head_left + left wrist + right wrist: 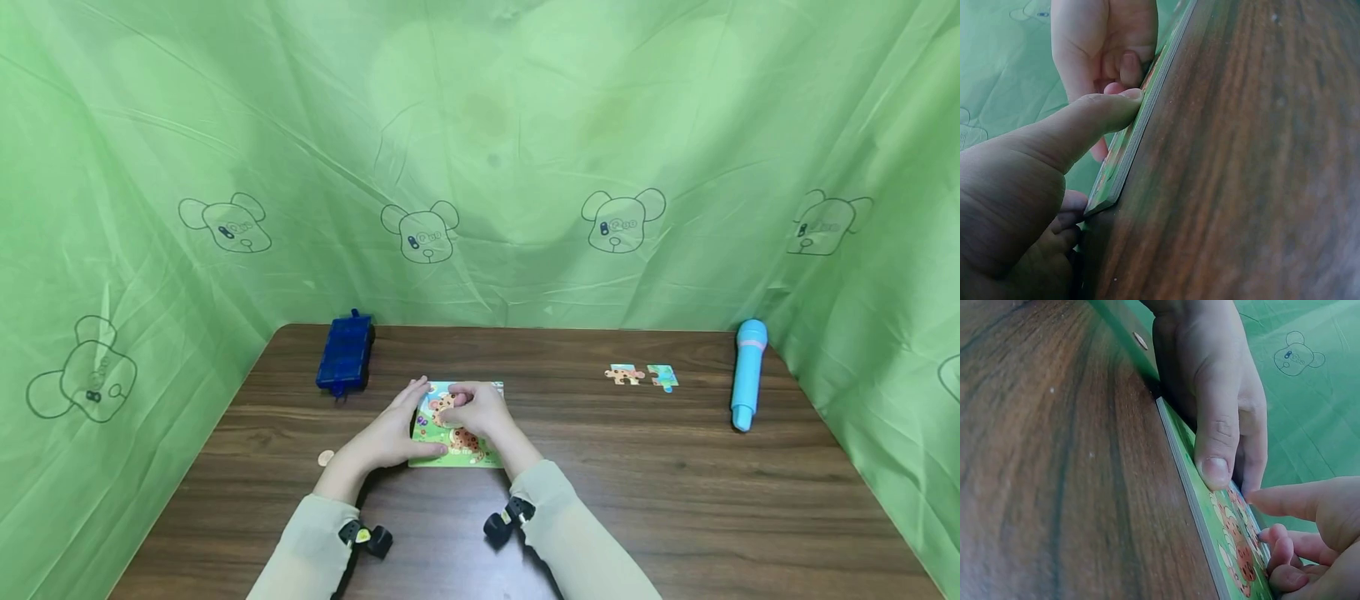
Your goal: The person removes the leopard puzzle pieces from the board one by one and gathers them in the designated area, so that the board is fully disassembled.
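Observation:
A flat jigsaw puzzle board, green with spotted orange animals, lies on the table between my hands. Along its left edge rests my left hand, thumb stretched over the face and fingers beside the border. My right hand reaches in from the other side, fingertips touching the picture and several fingers bent. Whether a piece sits between those fingertips is hidden. In the right wrist view, the left thumb lies on the puzzle board. The left wrist view shows its layered edge on the wood.
Loose puzzle pieces lie at the right back, one with blue and green. Farther right is a light-blue microphone-shaped object. A dark-blue plastic case stands back left, and a small pale disc lies beside my left wrist.

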{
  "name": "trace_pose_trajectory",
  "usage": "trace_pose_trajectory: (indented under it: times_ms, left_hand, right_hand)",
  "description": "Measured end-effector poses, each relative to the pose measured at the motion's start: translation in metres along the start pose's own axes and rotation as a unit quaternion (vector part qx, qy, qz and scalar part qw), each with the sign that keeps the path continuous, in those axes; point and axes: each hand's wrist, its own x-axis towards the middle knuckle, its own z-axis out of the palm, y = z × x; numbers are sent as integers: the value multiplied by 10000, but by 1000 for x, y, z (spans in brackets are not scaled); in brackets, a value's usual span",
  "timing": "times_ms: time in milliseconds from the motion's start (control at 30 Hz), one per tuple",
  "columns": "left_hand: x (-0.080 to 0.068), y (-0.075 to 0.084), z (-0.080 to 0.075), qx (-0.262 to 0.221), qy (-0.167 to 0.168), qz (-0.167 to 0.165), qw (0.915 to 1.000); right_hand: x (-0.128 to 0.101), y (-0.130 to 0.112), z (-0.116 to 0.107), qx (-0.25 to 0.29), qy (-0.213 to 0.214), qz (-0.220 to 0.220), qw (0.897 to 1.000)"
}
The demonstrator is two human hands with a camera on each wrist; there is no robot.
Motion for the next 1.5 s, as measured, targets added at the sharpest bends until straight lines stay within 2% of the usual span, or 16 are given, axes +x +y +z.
trace_pose_trajectory:
  times_ms: [233, 600, 933, 1500]
  left_hand:
    - [0, 2, 0, -100, 58, 82, 9999]
    - [0, 2, 1, -121, 67, 94, 9999]
    - [-1, 2, 0, -126, 35, 133, 9998]
    - [0, 2, 0, -69, 44, 113, 9999]
  right_hand:
    - [0, 0, -1, 218, 101, -5, 9997]
    - [2, 4, -1, 101, 143, -184, 9997]
    - [4, 5, 3, -581, 170, -404, 9973]
    - [4, 7, 4, -788, 229, -604, 9948]
